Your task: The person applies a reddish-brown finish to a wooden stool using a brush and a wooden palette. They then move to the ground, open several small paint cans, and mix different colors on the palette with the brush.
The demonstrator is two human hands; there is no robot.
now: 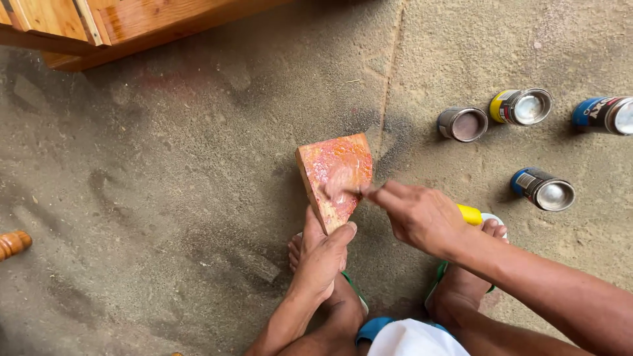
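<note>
Wooden block (336, 178) between both hands' fingers (343, 232)

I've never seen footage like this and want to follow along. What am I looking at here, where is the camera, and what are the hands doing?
There is no machine here, just a person's two bare hands. The one picture comes from a camera worn on the person's head, looking down at a dusty floor.

The left hand grips the lower end of a wedge-shaped wooden block with a reddish, speckled face. The right hand presses its fingertips onto that face; whether it holds something small there is too blurred to tell. A yellow object peeks out behind it.

The person's feet in sandals show below. To the right stand four small cans. Varnished wooden furniture sits at the top left, and a turned wooden piece lies at the left edge.
</note>
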